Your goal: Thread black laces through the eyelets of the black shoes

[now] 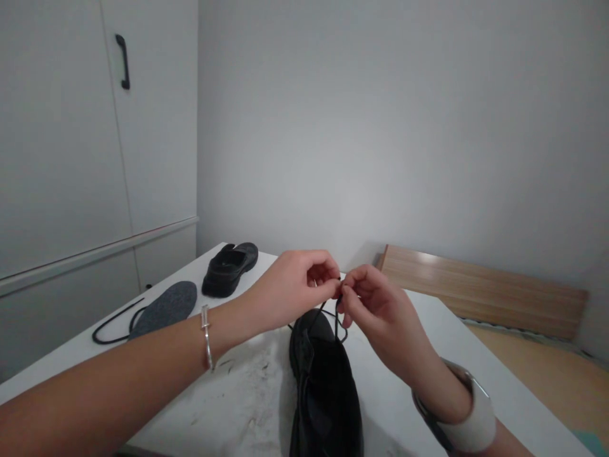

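Black shoe (326, 387), lace (337, 317) raised taut

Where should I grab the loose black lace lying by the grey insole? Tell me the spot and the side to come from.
Pinch the loose black lace at its rounded loop end, coming from above at the table's near-left edge. There the cord lies bare on the white top, clear of the grey insole, which seems to cover its other end.

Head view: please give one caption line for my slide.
Left hand and right hand pinch a thin black shoelace above a black leather shoe on a white table.
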A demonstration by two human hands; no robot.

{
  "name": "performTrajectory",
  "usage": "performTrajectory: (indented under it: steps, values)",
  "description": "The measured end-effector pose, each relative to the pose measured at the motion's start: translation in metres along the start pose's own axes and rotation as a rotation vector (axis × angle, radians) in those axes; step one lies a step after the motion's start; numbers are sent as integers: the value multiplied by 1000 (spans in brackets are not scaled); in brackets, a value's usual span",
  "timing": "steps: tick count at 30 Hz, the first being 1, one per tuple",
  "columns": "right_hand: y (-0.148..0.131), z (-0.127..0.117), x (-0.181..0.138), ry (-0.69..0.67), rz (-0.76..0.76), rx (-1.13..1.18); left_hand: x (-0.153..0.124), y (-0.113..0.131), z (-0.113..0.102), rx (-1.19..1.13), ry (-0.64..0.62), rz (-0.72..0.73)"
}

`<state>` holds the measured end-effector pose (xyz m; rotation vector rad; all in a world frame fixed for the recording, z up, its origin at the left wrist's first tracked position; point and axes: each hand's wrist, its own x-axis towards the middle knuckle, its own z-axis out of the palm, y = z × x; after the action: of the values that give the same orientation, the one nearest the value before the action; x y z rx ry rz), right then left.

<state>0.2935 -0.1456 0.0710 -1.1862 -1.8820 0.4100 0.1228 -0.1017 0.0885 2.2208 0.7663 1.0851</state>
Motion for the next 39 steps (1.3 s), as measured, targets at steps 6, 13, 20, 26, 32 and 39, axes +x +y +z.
performTrajectory:
  steps: [6, 13, 20, 26, 32, 39]
  values:
    - [-18, 3, 0, 246, -147, 220, -5, 24, -8, -192, 108, 79]
    - [-9, 10, 0, 259, -114, 259, -7, 7, -3, -475, 96, -77]
    - [-9, 6, 1, 244, -95, 257, -7, -97, 17, -132, -226, -559]
    - [-16, 10, -8, 237, -135, 241, -18, -158, 46, -111, -592, -828]
    - [-22, 14, -15, 147, -187, 180, 10, -158, 49, -165, -229, -671]
    - [-35, -6, -12, 282, -361, 41, 26, -95, 41, -373, 19, -237]
